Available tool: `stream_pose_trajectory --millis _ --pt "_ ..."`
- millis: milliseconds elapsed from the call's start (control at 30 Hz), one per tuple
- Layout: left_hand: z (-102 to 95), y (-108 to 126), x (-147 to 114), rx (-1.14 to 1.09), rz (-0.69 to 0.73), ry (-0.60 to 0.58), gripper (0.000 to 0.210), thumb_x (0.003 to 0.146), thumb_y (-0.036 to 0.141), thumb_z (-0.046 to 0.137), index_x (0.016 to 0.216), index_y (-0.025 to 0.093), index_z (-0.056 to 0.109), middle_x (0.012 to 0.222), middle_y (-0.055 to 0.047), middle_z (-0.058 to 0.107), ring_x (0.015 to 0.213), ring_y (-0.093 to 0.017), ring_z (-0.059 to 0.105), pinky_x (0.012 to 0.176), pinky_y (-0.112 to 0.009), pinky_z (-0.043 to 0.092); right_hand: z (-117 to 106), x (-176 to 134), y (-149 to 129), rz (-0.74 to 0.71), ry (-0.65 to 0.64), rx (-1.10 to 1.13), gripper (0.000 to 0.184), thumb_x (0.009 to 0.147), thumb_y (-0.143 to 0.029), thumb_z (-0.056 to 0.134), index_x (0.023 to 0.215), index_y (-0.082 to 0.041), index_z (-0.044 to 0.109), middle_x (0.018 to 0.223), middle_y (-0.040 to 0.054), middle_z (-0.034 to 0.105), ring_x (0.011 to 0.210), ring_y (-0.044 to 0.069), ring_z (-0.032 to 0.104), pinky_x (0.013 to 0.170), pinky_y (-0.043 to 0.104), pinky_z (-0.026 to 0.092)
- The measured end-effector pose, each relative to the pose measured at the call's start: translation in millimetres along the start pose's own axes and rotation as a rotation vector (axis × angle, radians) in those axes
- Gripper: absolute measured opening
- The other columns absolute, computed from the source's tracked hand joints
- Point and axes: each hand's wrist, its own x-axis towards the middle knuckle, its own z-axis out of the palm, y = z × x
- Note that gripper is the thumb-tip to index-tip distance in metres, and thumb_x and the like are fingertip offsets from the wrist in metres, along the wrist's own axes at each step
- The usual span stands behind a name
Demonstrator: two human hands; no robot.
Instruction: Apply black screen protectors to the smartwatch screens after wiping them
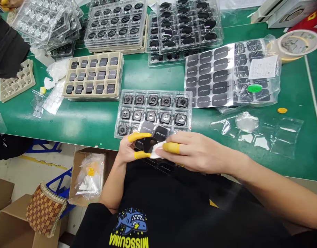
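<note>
My left hand [126, 148], with yellow finger cots, grips a dark square watch case [149, 144] by its edges, its glossy face toward me. Pinched in my right hand [191, 150], also in a yellow finger cot, a white wiping cloth [157, 150] presses against the watch's right side. Around and below the hands is a sheet of black square stickers [147, 128]; whether a hand supports it I cannot tell. Just beyond lies a clear plastic tray [118, 119] of similar watch cases in rows, its near row partly hidden by the hands and stickers.
A beige tray [65, 90] of dark square pieces stands at left. Behind are stacked clear trays [117, 42] of round black parts. Sticker sheets [208, 77], a tape roll [299, 44] and clear film [279, 137] lie right. An open carton [75, 172] sits below the table edge.
</note>
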Motion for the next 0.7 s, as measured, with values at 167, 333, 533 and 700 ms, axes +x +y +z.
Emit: stream_pose_trajectory --millis 167,333,533,700 --pt "-3.6 8 1 0.017 -0.014 0.044 0.072 0.054 0.061 0.112 0.112 0.023 0.094 0.096 -0.009 0.091 0.083 -0.024 0.083 0.078 -0.033 0.069 -22 -13 1 0.139 0.162 -0.130 0.036 0.110 -0.009 0.061 0.144 -0.019 0.067 0.095 0.0057 0.078 0.085 0.023 0.071 0.072 0.038 0.058" --pt "0.6 12 4 -0.001 0.003 0.020 0.071 0.058 0.060 0.111 0.116 0.023 0.093 0.104 -0.011 0.092 0.090 -0.026 0.086 0.084 -0.034 0.071 -17 -1 -12 0.097 0.154 -0.154 0.026 0.107 -0.006 0.068 0.132 -0.012 0.072 0.091 0.0062 0.076 0.088 0.023 0.071 0.071 0.040 0.056" --pt "0.8 6 -1 -0.015 0.035 -0.046 0.064 0.075 0.064 0.102 0.125 0.026 0.091 0.103 -0.009 0.092 0.086 -0.025 0.087 0.078 -0.032 0.071 -1 11 -20 0.018 0.055 -0.098 0.023 0.112 -0.008 0.061 0.128 -0.014 0.076 0.094 0.0051 0.078 0.087 0.019 0.068 0.070 0.037 0.048" --pt "-2.7 5 -10 0.090 0.036 -0.074 0.056 0.084 0.054 0.098 0.130 0.025 0.088 0.112 -0.011 0.092 0.096 -0.026 0.088 0.084 -0.033 0.072 7 18 -23 -0.013 0.026 -0.092 0.025 0.116 -0.012 0.055 0.114 -0.011 0.081 0.101 0.0078 0.079 0.089 0.018 0.066 0.071 0.038 0.045"
